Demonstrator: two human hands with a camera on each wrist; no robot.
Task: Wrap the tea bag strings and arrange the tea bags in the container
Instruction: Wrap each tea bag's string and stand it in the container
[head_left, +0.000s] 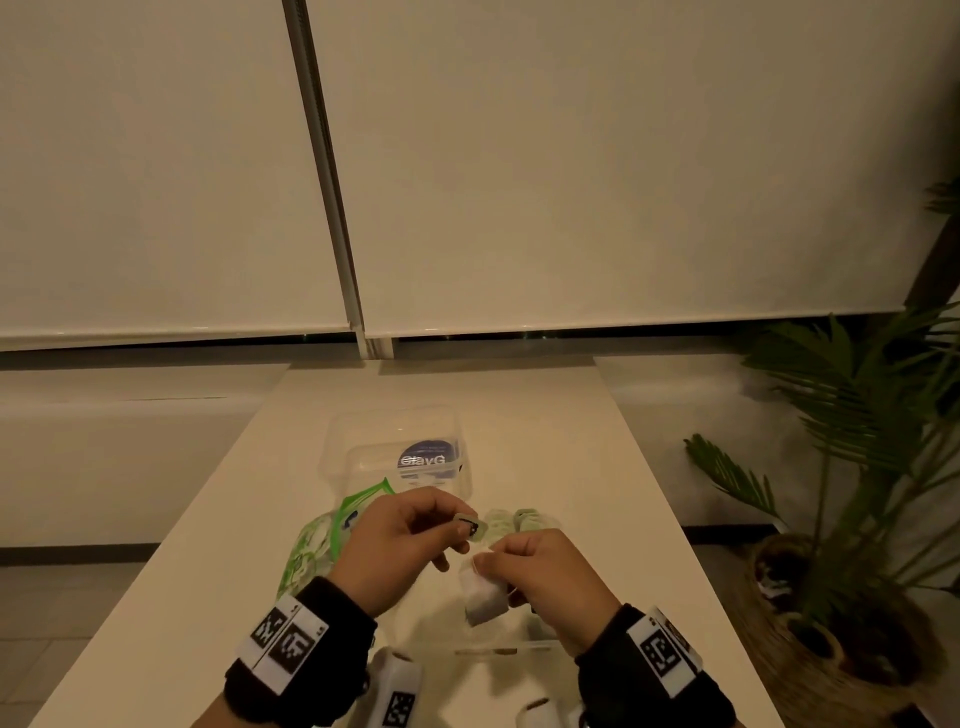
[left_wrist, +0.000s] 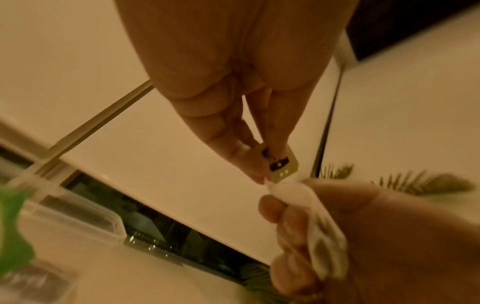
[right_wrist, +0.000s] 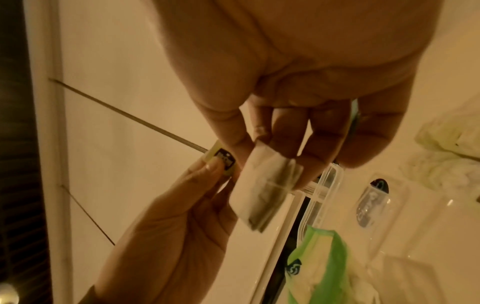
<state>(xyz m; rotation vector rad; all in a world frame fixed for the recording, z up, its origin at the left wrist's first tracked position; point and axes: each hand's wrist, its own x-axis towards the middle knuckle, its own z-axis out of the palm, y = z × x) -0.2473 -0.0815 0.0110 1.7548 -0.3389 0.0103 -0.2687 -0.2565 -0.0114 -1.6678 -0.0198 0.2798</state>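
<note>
White table (head_left: 519, 405), left hand (head_left: 395, 540) pinching tag (head_left: 470, 526), right hand (head_left: 545, 577) grip pinching tea bag (head_left: 485, 597) hanging below

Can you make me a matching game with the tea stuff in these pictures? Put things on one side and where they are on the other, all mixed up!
Things:
1. paper tag
2. tea bag
3. clear container
4. green pouch

Places:
A. on the table, behind both hands
B. pinched by the left hand
C. lying on the table, beside the left hand
D. held by the right hand

Pairs: 1-B, 2-D, 3-A, 4-C
</note>
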